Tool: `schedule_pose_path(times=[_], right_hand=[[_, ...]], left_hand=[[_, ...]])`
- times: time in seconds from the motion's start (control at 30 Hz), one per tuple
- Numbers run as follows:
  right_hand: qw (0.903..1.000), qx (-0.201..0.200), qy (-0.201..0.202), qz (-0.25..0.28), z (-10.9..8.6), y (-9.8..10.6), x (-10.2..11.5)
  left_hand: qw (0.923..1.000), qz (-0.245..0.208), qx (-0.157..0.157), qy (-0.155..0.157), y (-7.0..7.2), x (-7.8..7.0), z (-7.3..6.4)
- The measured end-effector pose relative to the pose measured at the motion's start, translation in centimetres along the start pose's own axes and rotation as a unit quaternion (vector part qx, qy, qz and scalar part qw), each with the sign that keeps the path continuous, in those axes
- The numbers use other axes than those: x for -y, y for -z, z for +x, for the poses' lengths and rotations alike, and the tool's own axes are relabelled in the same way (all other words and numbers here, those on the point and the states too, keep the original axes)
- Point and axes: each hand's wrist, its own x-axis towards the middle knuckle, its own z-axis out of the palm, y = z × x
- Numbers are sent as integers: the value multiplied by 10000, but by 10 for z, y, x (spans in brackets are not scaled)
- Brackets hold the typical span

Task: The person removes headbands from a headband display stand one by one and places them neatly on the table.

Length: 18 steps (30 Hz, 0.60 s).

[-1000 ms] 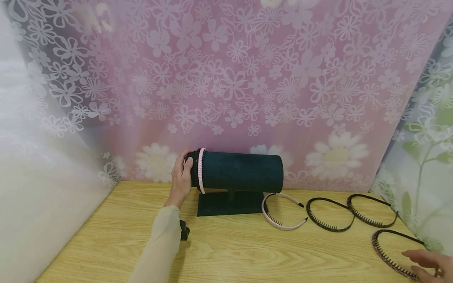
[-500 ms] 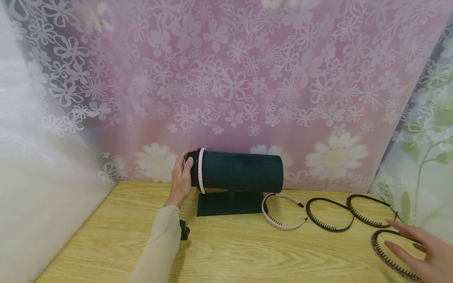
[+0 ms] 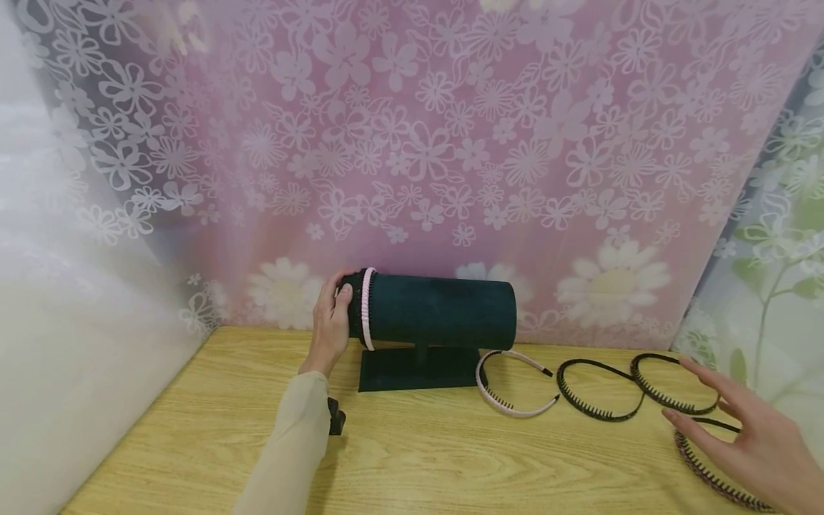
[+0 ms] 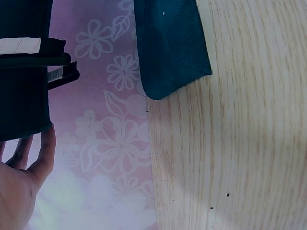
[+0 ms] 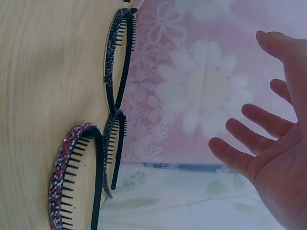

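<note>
A dark green velvet headband display stand (image 3: pixel 444 311) stands on the table, its padded roll lying level on a flat base. My left hand (image 3: pixel 330 325) grips the roll's left end, thumb in front. A pink toothed headband (image 3: pixel 365 315) and a black headband (image 3: pixel 354 318) circle that end. At the right, my right hand (image 3: pixel 756 429) hovers with spread fingers, holding nothing. Below it lies a headband with red and white specks (image 5: pixel 56 177), partly hidden by the hand in the head view. Farther back lie two black headbands, the left one (image 3: pixel 568 397) and the right one (image 3: pixel 650 393).
Another pink headband (image 3: pixel 480 390) lies by the right corner of the stand's base. A floral pink curtain (image 3: pixel 418 143) hangs behind the wooden table (image 3: pixel 450 458), with pale curtains on both sides. A black device (image 3: pixel 336 418) sits at my left wrist.
My right hand has risen from the speckled headband and moved left and away from me, still without anything in it. The left hand, the stand and the headbands have stayed put.
</note>
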Motion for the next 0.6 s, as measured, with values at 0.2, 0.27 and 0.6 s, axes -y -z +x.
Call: schedule_pose_path(times=[0.2,0.27,0.6], right_hand=[[9996,-80,188,189,9,-1,12],[9996,-49,220,168,13,-1,16],[9959,-124,622,643,31,-11,41]], left_hand=[[10000,-13,-3,-1,1,1,0],[10000,-12,-2,17,1,1,0],[10000,-17,7,9,0,-1,-1]])
